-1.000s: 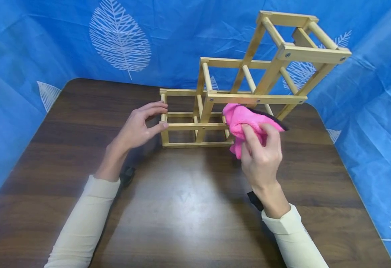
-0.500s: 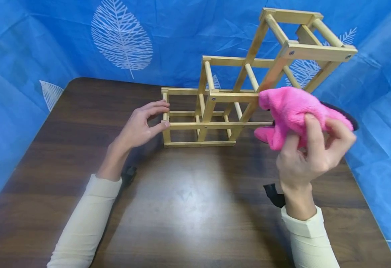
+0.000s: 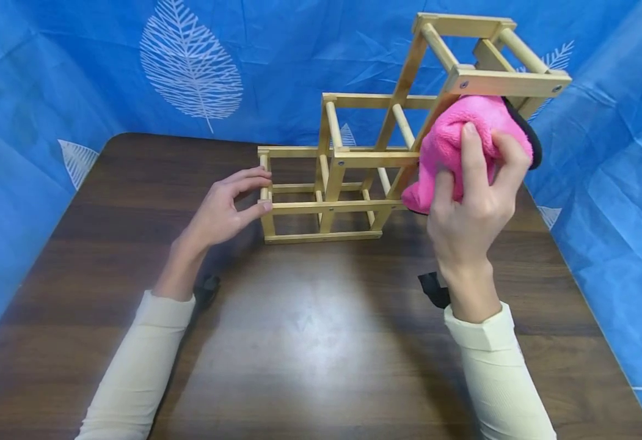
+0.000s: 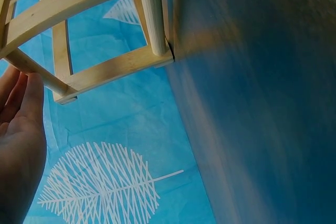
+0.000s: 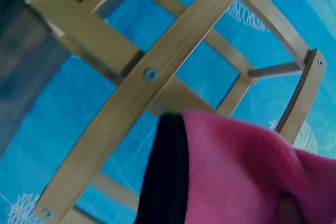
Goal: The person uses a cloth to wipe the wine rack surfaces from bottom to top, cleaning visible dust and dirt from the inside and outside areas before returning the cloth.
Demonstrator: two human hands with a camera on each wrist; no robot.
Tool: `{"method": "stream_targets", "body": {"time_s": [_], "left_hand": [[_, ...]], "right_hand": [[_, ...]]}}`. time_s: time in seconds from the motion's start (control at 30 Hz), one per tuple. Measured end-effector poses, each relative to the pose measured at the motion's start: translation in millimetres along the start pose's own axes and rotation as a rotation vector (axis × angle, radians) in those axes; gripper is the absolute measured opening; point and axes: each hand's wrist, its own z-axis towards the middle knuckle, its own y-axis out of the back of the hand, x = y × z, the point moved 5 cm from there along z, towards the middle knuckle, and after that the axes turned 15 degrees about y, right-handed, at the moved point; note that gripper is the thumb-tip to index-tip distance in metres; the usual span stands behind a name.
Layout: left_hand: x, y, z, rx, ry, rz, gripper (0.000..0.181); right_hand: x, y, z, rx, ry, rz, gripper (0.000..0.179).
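A stepped wooden rack (image 3: 361,160) of light slats and round dowels stands on the dark table, its tallest tier at the right. My left hand (image 3: 226,208) holds the low left end of the rack, thumb at the front corner and fingers at the end dowel (image 4: 44,77). With bent fingers my right hand (image 3: 471,214) grips a fluffy pink cloth (image 3: 452,137) edged in black. The cloth lies against the right upright, just under the top tier, and hides part of that post. In the right wrist view, the pink cloth (image 5: 236,166) overlaps the slats.
The dark wood-grain table (image 3: 299,354) extends in front of the rack. A blue curtain (image 3: 282,55) with white leaf prints hangs close behind it and along both sides. Black straps (image 3: 435,290) show at the wrists.
My right hand swung the pink cloth right from the middle front rail, then up and back left onto the right upright below the top tier. The left hand keeps its place.
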Motion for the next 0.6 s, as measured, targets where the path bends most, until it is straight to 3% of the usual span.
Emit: {"method": "stream_targets", "body": {"time_s": [0.23, 0.6], "left_hand": [[-1.4, -0.7, 0.5, -0.006, -0.012, 0.001, 0.041], [-0.8, -0.2, -1.6, -0.001, -0.014, -0.002, 0.041]], "right_hand": [[-0.7, -11.7, -3.0, 0.132, 0.022, 0.031, 0.036], [2.2, -13.7, -10.0, 0.245, 0.007, 0.016, 0.031]]}}
